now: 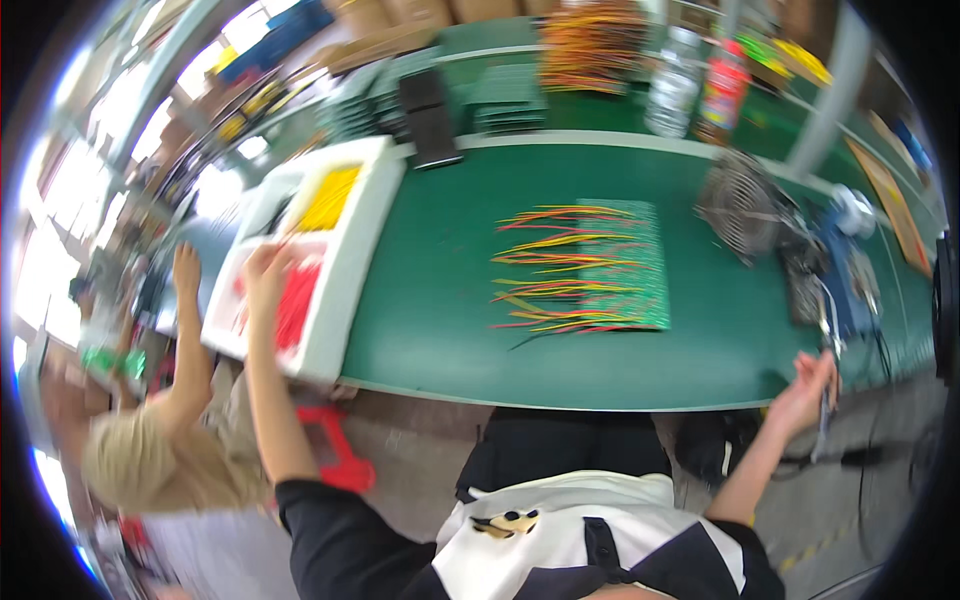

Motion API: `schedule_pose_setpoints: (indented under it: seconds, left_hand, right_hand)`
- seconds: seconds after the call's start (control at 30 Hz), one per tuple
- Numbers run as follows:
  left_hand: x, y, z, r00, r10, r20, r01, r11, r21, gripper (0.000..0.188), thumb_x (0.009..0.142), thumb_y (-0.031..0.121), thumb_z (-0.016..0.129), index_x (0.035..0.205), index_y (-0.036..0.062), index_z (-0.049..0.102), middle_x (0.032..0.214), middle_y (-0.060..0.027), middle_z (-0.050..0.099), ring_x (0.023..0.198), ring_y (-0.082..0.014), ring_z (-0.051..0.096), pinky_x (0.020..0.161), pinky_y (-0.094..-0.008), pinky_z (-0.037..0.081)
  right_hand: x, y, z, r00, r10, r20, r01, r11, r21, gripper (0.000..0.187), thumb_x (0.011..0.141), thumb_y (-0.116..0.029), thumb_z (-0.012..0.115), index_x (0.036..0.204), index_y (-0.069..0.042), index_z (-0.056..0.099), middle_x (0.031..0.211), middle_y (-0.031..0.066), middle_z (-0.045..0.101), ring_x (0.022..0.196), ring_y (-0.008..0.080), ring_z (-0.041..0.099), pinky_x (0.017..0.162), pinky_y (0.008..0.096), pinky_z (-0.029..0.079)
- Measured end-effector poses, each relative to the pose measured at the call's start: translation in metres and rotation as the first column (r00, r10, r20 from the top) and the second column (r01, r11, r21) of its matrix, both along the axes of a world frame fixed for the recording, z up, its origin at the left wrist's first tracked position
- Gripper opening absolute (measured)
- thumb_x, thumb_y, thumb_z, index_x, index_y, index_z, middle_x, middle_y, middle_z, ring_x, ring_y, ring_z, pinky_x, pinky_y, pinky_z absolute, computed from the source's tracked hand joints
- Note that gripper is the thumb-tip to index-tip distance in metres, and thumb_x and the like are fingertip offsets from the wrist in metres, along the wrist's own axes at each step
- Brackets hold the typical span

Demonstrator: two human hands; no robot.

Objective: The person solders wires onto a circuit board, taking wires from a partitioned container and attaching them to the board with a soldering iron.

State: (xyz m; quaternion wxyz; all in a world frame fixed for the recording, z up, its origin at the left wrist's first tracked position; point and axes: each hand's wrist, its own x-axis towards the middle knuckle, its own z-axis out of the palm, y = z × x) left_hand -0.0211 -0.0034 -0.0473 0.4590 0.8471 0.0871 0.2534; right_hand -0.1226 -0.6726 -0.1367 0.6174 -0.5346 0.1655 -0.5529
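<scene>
My left hand (268,277) is over the red-wire compartment of a white foam tray (352,262), its fingertips pinched together. Whatever they hold is too small and blurred to make out. Bundles of red wires (297,305) lie just beside that hand, and yellow wires (330,198) fill the compartment behind. Past the bench's right front edge, my right hand (803,395) is closed around what looks like a soldering iron (826,405). Between the hands, a green circuit board panel (650,265) lies flat, with rows of red and yellow wires (545,262) sticking out to its left.
A round-grilled fan (740,205) stands right of the panel, beside a blue soldering unit (848,285). At the back are stacked green boards (507,98), a wire-covered stack (592,48), a clear bottle (674,85) and a red bottle (724,92). Another person's arm (190,330) is at left.
</scene>
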Motion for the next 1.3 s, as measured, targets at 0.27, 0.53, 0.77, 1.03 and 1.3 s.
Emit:
schedule_pose_setpoints:
  seconds: [0.27, 0.53, 0.77, 1.03, 1.3]
  left_hand:
    - [-0.026, -0.01, 0.019, 0.994, 0.011, -0.11, -0.03, 0.985, -0.172, 0.016, 0.087, 0.014, 0.056, 0.089, -0.0011, 0.061, 0.076, -0.0073, 0.066, 0.044, -0.0011, 0.036, 0.039, -0.0155, 0.026]
    - [-0.022, -0.009, 0.012, 0.99, -0.042, -0.135, 0.013, 0.978, -0.209, 0.017, 0.089, 0.015, 0.053, 0.092, 0.0003, 0.06, 0.08, -0.0054, 0.066, 0.045, 0.001, 0.034, 0.038, -0.0147, 0.023]
    - [-0.024, -0.013, 0.017, 0.999, 0.002, -0.052, -0.015, 0.971, -0.238, 0.012, 0.088, 0.011, 0.052, 0.093, 0.0, 0.052, 0.083, -0.0117, 0.066, 0.04, 0.0008, 0.03, 0.035, -0.0151, 0.02]
    - [-0.025, -0.009, 0.019, 0.998, -0.038, -0.052, 0.022, 0.961, -0.275, 0.009, 0.088, 0.011, 0.052, 0.086, 0.0028, 0.049, 0.085, -0.0145, 0.066, 0.041, -0.0023, 0.038, 0.036, -0.0154, 0.025]
    - [-0.008, 0.004, 0.005, 0.99, 0.092, 0.108, -0.101, 0.992, 0.073, 0.009, 0.087, 0.009, 0.053, 0.086, -0.0001, 0.052, 0.08, -0.0117, 0.066, 0.058, -0.0089, 0.055, 0.057, -0.0206, 0.042]
  right_hand:
    - [0.009, 0.049, 0.027, 0.932, 0.21, -0.295, -0.254, 0.96, -0.119, 0.015, 0.086, -0.015, 0.06, 0.086, -0.002, 0.052, 0.07, 0.008, 0.058, 0.063, 0.0122, 0.055, 0.062, 0.0248, 0.046]
    - [0.035, 0.078, 0.035, 0.892, 0.267, -0.364, -0.332, 0.935, -0.127, 0.016, 0.086, -0.016, 0.06, 0.088, -0.003, 0.051, 0.072, 0.0079, 0.058, 0.064, 0.0122, 0.056, 0.064, 0.024, 0.047]
    - [0.032, 0.071, 0.028, 0.874, 0.307, -0.376, -0.358, 0.931, -0.073, 0.013, 0.087, -0.016, 0.059, 0.088, -0.005, 0.052, 0.071, 0.0038, 0.056, 0.064, 0.0084, 0.052, 0.064, 0.022, 0.045]
    - [0.035, 0.076, 0.027, 0.902, 0.282, -0.328, -0.333, 0.937, -0.11, 0.015, 0.086, -0.018, 0.059, 0.085, -0.004, 0.053, 0.07, 0.0035, 0.057, 0.059, 0.0077, 0.052, 0.057, 0.0203, 0.04]
    - [0.028, 0.067, 0.026, 0.903, 0.302, -0.307, -0.34, 0.937, -0.079, 0.01, 0.087, -0.015, 0.058, 0.088, -0.006, 0.054, 0.071, 0.0022, 0.056, 0.063, 0.0069, 0.053, 0.061, 0.0204, 0.044]
